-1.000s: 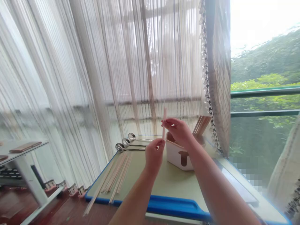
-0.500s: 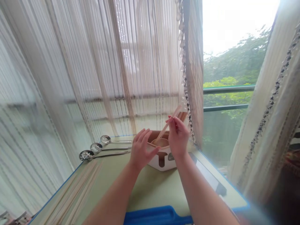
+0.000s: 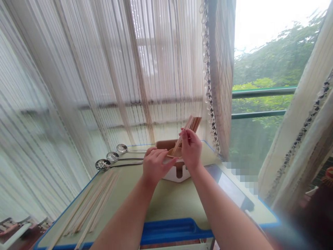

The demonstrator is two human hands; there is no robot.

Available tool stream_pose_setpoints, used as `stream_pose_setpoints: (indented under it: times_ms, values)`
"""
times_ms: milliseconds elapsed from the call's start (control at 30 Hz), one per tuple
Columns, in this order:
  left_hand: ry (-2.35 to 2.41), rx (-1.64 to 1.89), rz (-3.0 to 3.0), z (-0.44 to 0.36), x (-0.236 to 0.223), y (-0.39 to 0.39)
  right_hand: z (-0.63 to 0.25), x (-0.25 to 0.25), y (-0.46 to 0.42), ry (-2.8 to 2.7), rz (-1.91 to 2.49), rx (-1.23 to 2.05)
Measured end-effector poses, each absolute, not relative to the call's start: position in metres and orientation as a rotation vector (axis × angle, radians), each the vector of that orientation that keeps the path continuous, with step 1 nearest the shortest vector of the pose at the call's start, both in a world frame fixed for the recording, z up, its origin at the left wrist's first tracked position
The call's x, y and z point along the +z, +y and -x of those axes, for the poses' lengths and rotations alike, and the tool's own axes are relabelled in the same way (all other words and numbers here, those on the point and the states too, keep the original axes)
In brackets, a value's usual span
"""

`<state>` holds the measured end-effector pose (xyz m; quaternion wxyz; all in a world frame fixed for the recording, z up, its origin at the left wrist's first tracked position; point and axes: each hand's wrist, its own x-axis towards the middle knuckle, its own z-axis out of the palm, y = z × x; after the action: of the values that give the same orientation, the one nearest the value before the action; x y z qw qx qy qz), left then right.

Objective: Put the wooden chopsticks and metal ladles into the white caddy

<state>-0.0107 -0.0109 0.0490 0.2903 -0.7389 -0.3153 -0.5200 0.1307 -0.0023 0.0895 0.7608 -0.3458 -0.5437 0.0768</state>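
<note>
My right hand (image 3: 191, 148) is closed around the pale handle of a wooden spoon (image 3: 174, 152). The handle leans up to the right, and the round bowl sits low at the mouth of a white box (image 3: 170, 176) with a brown inside and a cut-out in front. My left hand (image 3: 155, 164) bends over the box's left front rim, its thumb along the front and its fingertips beside the spoon's bowl. Behind my right hand, a bundle of brown wooden sticks (image 3: 197, 123) stands up; its lower ends are hidden.
Three metal slotted spoons (image 3: 102, 164) lie on the green table (image 3: 177, 205), left of the box. Several long wooden sticks (image 3: 88, 205) lie at the front left. A flat dark, shiny object (image 3: 229, 184) lies at the right. A blue tray edge (image 3: 169, 231) runs along the front, with curtains behind.
The spoon's handle stands steeper and nearer the bundle of sticks. My left fingers have drawn in toward the spoon's bowl. The whole view has shifted slightly.
</note>
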Motion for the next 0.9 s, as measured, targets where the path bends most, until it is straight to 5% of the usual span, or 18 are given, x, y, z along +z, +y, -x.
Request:
stream_pose_setpoints:
  times_ms: [367, 900]
  values:
    - [-0.756, -1.597, 1.986, 0.005, 0.049, -0.012, -0.132, 0.094, -0.008, -1.313, 0.741, 0.208]
    - [-0.802, -1.541, 2.013, -0.01, 0.042, -0.021, -0.149, 0.104, -0.004, -0.778, 0.684, 0.029]
